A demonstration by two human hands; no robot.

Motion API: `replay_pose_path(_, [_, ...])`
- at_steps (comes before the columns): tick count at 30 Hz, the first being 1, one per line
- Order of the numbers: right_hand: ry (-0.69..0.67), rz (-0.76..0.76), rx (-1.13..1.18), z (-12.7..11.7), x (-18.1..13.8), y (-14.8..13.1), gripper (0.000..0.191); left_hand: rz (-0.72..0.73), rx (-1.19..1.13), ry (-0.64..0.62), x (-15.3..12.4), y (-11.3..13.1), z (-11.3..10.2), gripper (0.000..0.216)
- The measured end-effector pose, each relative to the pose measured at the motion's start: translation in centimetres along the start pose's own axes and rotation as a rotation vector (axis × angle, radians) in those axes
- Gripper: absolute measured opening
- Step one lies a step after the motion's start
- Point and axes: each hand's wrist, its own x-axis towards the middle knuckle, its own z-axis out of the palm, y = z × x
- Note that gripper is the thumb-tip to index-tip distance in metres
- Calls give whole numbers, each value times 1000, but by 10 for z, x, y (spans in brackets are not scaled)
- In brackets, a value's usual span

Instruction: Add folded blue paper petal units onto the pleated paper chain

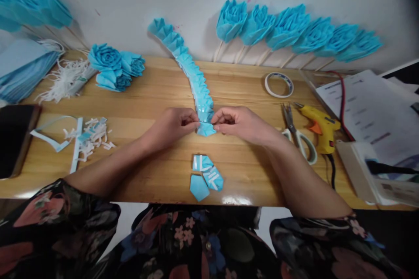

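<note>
A long strip of overlapping blue folded petals [193,72] runs from the wall down to the middle of the wooden table. At its near end, my left hand [175,124] pinches the left edge of the last petal [206,129]. My right hand [237,124] pinches the right side of that same end, thumb and forefinger together. Clear shiny tape seems to lie along the strip just above my fingers. Closer to me lie several loose blue folded pieces [212,177], some with white strips on them and one plain.
Blue paper-like roses on sticks [288,26] lean against the wall. Right of my hands are a tape roll [279,85], scissors [296,133], a yellow glue gun [322,128] and papers [363,109]. Leftward lie white scraps [94,137], roses [114,67], face masks [28,67] and a phone [16,139].
</note>
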Motion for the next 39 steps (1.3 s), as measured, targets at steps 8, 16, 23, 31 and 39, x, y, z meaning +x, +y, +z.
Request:
replay_pose_path(8, [106, -77, -163, 2, -1, 1, 7, -32, 159, 52, -1, 6, 4, 22])
replay_pose_path(16, [112, -80, -226, 1, -2, -4, 5, -57, 304, 88, 0, 8, 9, 17])
replay_pose_path(23, [129, -86, -274, 3, -1, -3, 3, -61, 359, 63, 5, 7, 8, 19])
replay_pose_path(31, [230, -139, -447, 1, -8, -12, 11, -65, 402, 77, 8, 6, 10, 15])
replay_pose_path(39, [101, -411, -646, -10, -12, -16, 31, -60, 424, 88, 8, 6, 11, 16])
